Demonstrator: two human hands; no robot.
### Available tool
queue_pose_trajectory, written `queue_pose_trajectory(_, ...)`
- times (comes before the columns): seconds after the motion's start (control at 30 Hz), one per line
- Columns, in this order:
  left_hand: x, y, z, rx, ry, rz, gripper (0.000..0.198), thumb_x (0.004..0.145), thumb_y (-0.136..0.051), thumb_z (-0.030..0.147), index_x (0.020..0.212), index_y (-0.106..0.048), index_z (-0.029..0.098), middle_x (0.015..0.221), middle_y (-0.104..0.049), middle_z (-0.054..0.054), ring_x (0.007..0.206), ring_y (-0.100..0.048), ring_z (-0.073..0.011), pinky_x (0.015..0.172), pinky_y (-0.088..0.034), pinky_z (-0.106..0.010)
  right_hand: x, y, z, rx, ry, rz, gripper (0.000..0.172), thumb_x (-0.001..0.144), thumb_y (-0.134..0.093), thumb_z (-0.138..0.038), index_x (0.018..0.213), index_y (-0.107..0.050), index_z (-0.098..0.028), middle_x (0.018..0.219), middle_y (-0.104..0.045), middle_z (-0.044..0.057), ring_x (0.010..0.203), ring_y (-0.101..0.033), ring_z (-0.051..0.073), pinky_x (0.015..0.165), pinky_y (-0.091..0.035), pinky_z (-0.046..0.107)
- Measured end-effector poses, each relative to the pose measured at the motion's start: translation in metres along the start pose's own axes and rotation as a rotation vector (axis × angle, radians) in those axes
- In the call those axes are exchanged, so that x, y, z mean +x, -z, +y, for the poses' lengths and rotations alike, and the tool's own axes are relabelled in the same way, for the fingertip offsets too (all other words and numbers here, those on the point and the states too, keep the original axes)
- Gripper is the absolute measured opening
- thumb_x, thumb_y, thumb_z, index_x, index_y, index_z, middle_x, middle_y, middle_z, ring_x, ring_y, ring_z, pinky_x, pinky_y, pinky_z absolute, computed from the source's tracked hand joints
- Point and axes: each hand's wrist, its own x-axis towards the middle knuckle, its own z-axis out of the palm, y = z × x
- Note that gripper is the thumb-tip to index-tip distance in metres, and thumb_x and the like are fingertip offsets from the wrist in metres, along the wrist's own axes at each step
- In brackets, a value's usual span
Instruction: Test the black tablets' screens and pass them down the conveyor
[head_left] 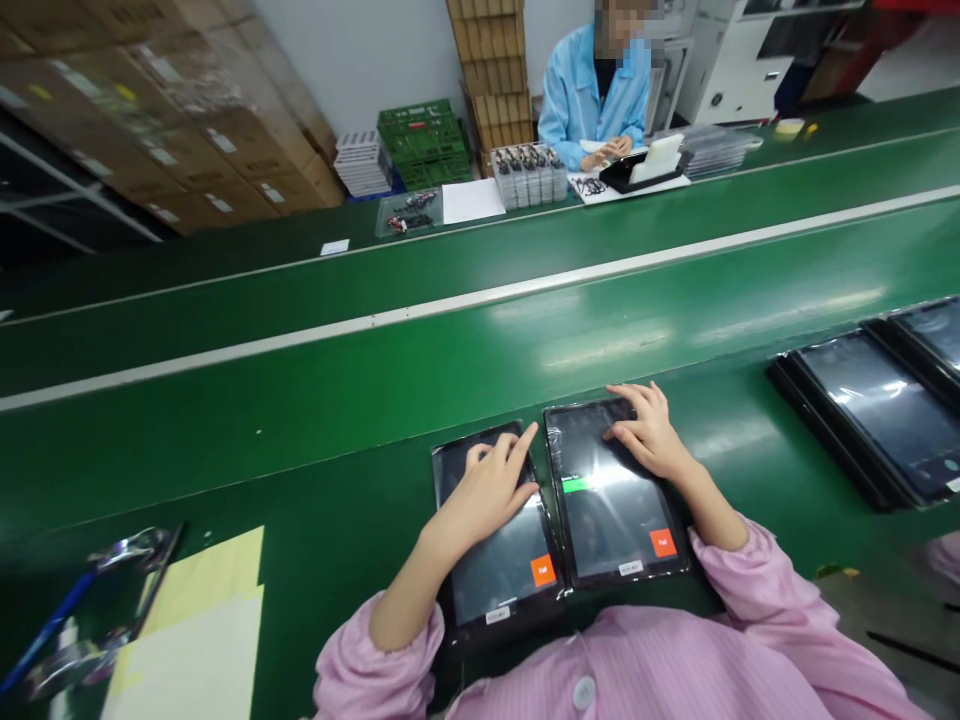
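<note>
Two black tablets in clear film lie side by side on the green bench in front of me, each with an orange sticker near its lower right corner. My left hand (491, 485) rests on the left tablet (495, 560), fingers spread and the forefinger stretched towards its far right corner. My right hand (649, 430) lies flat on the upper part of the right tablet (611, 510), fingers apart. A short green bar shows on the right tablet's screen. Both my sleeves are pink.
Two more wrapped tablets (877, 415) lie at the right. Yellow paper sheets (199, 630) and a shiny bag (120, 560) sit at the lower left. Across the green conveyor (450, 300) a person in a blue coat (592, 95) works beside trays of parts (529, 172).
</note>
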Motion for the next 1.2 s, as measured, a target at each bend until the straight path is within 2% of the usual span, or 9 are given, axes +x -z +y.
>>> queue_pose_trajectory(0.13, 0.009, -0.007, -0.011, 0.022, 0.032, 0.01, 0.072, 0.097, -0.048, 0.035, 0.157, -0.011, 0.022, 0.158, -0.031, -0.022, 0.146, -0.031, -0.0417, 0.111, -0.024, -0.07, 0.0, -0.006, 0.009, -0.021, -0.1, 0.083, 0.042, 0.104, -0.035, -0.041, 0.121, -0.071, -0.029, 0.143, -0.043, 0.012, 0.127, -0.039, 0.033, 0.109, -0.027, 0.067)
queue_pose_trajectory(0.2, 0.008, -0.009, -0.011, -0.026, -0.006, -0.029, 0.074, 0.097, -0.048, 0.036, 0.158, -0.008, 0.023, 0.16, -0.029, -0.021, 0.147, -0.029, -0.0406, 0.113, -0.025, -0.068, 0.0, -0.007, 0.01, -0.017, -0.125, 0.077, 0.042, 0.104, -0.034, -0.042, 0.119, -0.072, -0.031, 0.142, -0.044, 0.012, 0.127, -0.039, 0.033, 0.108, -0.027, 0.068)
queue_pose_trajectory(0.3, -0.001, 0.0, -0.009, -0.118, -0.088, -0.083, 0.069, 0.098, -0.046, 0.039, 0.157, -0.014, 0.026, 0.154, -0.041, -0.015, 0.142, -0.041, -0.032, 0.116, -0.03, -0.057, -0.002, 0.0, 0.012, 0.048, -0.058, 0.027, 0.048, 0.105, -0.031, -0.04, 0.102, -0.078, -0.033, 0.137, -0.05, 0.007, 0.125, -0.044, 0.03, 0.112, -0.023, 0.064)
queue_pose_trajectory(0.43, -0.009, 0.02, -0.016, -0.126, -0.09, -0.057, 0.041, 0.101, -0.04, 0.04, 0.139, -0.05, 0.027, 0.127, -0.062, -0.007, 0.119, -0.061, -0.0229, 0.116, -0.032, -0.053, -0.006, 0.01, 0.022, 0.091, -0.091, 0.076, 0.052, 0.105, -0.025, -0.041, 0.107, -0.076, -0.03, 0.132, -0.054, 0.008, 0.124, -0.047, 0.028, 0.114, -0.024, 0.059)
queue_pose_trajectory(0.57, 0.002, 0.023, -0.035, 0.015, 0.014, 0.088, 0.038, 0.101, -0.038, 0.04, 0.116, -0.069, 0.024, 0.111, -0.067, -0.008, 0.104, -0.065, -0.0242, 0.113, -0.034, -0.058, -0.008, 0.007, 0.031, 0.056, -0.13, 0.113, 0.054, 0.105, -0.025, -0.042, 0.106, -0.077, -0.03, 0.131, -0.053, 0.009, 0.123, -0.048, 0.029, 0.112, -0.026, 0.059)
queue_pose_trajectory(0.77, 0.012, 0.019, -0.051, 0.035, 0.001, 0.092, 0.042, 0.1, -0.036, 0.043, 0.096, -0.074, 0.026, 0.122, -0.066, -0.008, 0.112, -0.062, -0.0268, 0.117, -0.023, -0.064, -0.004, 0.006, 0.02, -0.029, -0.042, 0.069, 0.044, 0.104, -0.033, -0.039, 0.103, -0.077, -0.033, 0.136, -0.05, 0.007, 0.125, -0.044, 0.03, 0.113, -0.021, 0.062)
queue_pose_trajectory(0.9, 0.027, 0.026, -0.054, -0.127, 0.045, 0.131, 0.051, 0.102, -0.021, 0.044, 0.094, -0.065, 0.021, 0.118, -0.068, -0.01, 0.118, -0.059, -0.0252, 0.114, -0.034, -0.055, -0.002, 0.01, 0.012, -0.021, -0.068, 0.177, 0.046, 0.103, -0.033, -0.042, 0.1, -0.077, -0.03, 0.145, -0.04, 0.007, 0.13, -0.041, 0.033, 0.112, -0.021, 0.063)
queue_pose_trajectory(1.0, 0.047, 0.023, -0.052, -0.243, 0.138, 0.001, 0.051, 0.102, -0.018, 0.043, 0.107, -0.063, 0.021, 0.112, -0.071, -0.008, 0.105, -0.065, -0.0227, 0.094, -0.051, -0.04, -0.003, 0.012, 0.012, 0.013, -0.105, 0.284, 0.049, 0.103, -0.029, -0.043, 0.107, -0.075, -0.027, 0.143, -0.039, 0.009, 0.126, -0.044, 0.032, 0.11, -0.029, 0.058)
queue_pose_trajectory(1.2, 0.069, 0.015, -0.043, -0.08, 0.161, -0.125, 0.053, 0.101, -0.018, 0.035, 0.093, -0.069, 0.022, 0.103, -0.073, -0.004, 0.094, -0.067, -0.0213, 0.077, -0.048, -0.03, -0.002, 0.006, 0.014, 0.036, -0.135, 0.312, 0.05, 0.104, -0.028, -0.048, 0.112, -0.072, -0.026, 0.136, -0.045, 0.01, 0.119, -0.048, 0.032, 0.104, -0.036, 0.053)
